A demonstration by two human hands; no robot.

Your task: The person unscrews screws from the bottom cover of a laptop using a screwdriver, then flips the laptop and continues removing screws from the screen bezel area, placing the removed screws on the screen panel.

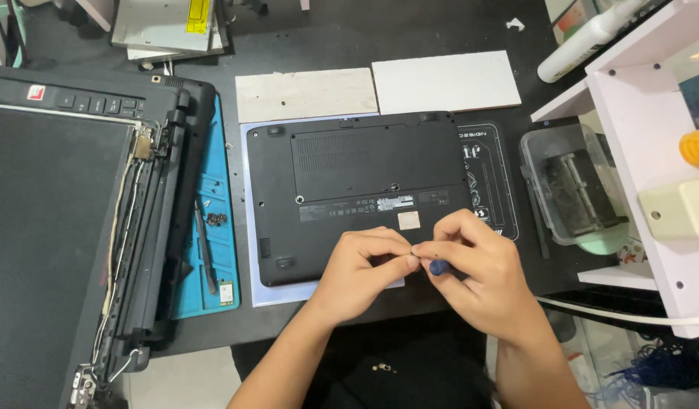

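Hands [425, 265] on screwdriver [438, 266], end-on

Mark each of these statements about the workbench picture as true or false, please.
1. The black laptop lies bottom side up. True.
2. The right hand holds a blue-handled tool. True.
3. The left hand rests on the teal mat. False: it meets the right hand over the laptop's front edge.
4. Two pale boards lie behind the laptop. True.
5. The clear plastic box sits left of the laptop. False: it sits on the right.
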